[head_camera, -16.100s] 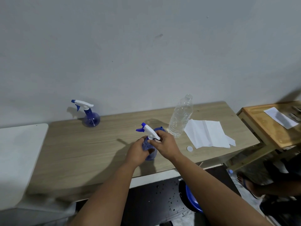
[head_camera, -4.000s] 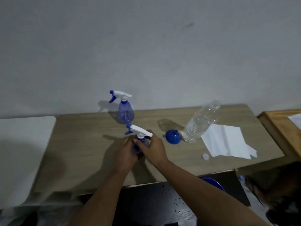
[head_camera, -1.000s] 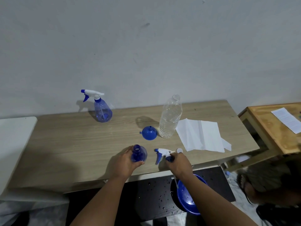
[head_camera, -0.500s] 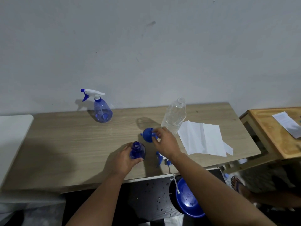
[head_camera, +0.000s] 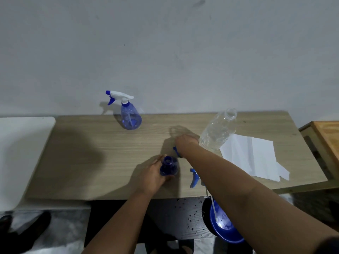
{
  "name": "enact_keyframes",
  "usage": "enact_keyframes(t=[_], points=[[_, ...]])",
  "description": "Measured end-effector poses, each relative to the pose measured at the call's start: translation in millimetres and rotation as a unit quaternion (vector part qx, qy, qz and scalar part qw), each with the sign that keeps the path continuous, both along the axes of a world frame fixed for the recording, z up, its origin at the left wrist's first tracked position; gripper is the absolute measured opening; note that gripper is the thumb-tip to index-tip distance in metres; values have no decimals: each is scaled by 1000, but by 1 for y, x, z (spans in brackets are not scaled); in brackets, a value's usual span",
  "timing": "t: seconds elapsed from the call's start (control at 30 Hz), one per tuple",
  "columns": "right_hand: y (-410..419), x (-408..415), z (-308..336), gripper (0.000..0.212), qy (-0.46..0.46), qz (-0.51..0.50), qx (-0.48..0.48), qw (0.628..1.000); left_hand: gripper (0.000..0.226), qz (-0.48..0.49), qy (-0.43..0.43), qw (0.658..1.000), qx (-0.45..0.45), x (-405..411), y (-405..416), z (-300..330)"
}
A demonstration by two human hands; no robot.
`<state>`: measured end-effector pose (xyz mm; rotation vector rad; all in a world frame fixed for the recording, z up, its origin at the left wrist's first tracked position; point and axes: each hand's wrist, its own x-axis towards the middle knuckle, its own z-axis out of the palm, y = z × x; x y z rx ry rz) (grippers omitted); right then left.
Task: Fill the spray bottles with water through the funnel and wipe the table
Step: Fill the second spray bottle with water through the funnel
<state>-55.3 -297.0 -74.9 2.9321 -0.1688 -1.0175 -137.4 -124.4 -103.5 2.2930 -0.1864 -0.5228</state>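
Note:
My left hand point(head_camera: 151, 177) grips an open blue spray bottle point(head_camera: 168, 167) that stands near the front of the wooden table point(head_camera: 91, 162). Its trigger head point(head_camera: 194, 177) lies on the table to the right, and its tube hangs over the front edge. My right hand point(head_camera: 185, 143) reaches forward and closes over the blue funnel point(head_camera: 175, 151); only a sliver of the funnel shows under my wrist. A second spray bottle point(head_camera: 130, 116) with its head on stands at the back by the wall. A clear uncapped water bottle point(head_camera: 216, 132) stands just right of my right hand.
White paper towels point(head_camera: 251, 156) lie on the table's right part. A blue bowl point(head_camera: 225, 226) sits on a dark wet surface below the front edge. A white table point(head_camera: 18, 153) adjoins on the left and a wooden side table point(head_camera: 328, 136) on the right.
My right hand laid the trigger head on the table a second ago, then moved to the funnel and now covers it. My left hand keeps holding the open bottle.

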Motion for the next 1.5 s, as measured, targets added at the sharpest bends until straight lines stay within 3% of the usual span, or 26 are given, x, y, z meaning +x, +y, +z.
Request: enact_keyframes(t=[0.23,0.37,0.47,0.57,0.67,0.77,0.87,1.0,1.2,1.5], points=[[-6,-7,3,33,-22,-8,31,999,83,-6,2,1000,14,-1,1,2],[-10,-9,15,34,-26,-77,102,991,77,4,-5,1000,3,-5,1,3],[-17,-14,23,63,-74,-165,187,965,69,10,-18,1000,-1,-11,1,6],[-22,-25,37,79,-170,-247,342,891,72,16,-14,1000,-2,-14,-1,7],[-19,-48,56,67,-230,-304,494,781,69,23,3,1000,-1,-14,-6,8],[-12,-76,55,63,-271,-322,578,699,60,23,6,1000,11,-13,-12,13],[-6,-97,43,65,-296,-314,625,650,50,7,-15,999,50,-14,-19,25],[-3,-112,28,68,-306,-320,625,643,47,-6,-31,996,81,-17,-22,33],[-2,-121,17,86,-307,-275,591,693,37,14,-9,997,75,-17,-23,36],[-5,-141,23,102,-311,-262,565,718,11,-9,-30,999,37,-10,-20,31]])
